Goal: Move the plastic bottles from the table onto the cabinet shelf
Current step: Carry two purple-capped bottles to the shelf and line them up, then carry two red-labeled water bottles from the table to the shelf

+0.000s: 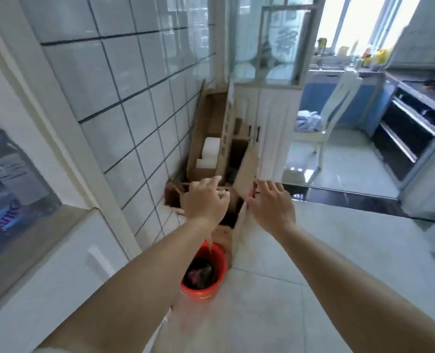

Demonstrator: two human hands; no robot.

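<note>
Grip: both hands empty. Left hand [206, 200] and right hand [271, 206] stretched fwd w/ fingers spread and loose, holding nothing, over the cardboard boxes [211, 138] in the corner.
Bottles: only ones in view are behind glass at far left, on the cabinet shelf [33, 225] – big clear plastic bottles [5, 179] w/ blue labels, blurred; count unclear.
Bench: not in frame, so can't say how many bottles remain there.
Handling (judged): look large; if full, heavy and sloshy; if empty, light and walls dent under a squeeze. Smooth plastic, prob. slippery.
Where to take hold (judged): round the neck or shoulder, 2nd hand under the base if full; mid-body is ok for an empty one.
Around: red bucket [202, 273] on the floor below left forearm, tiled wall [124, 85] on the left, white chair [323, 123] and kitchen units beyond.
Risk (judged): glass front near the shelf – go in slow.
</note>
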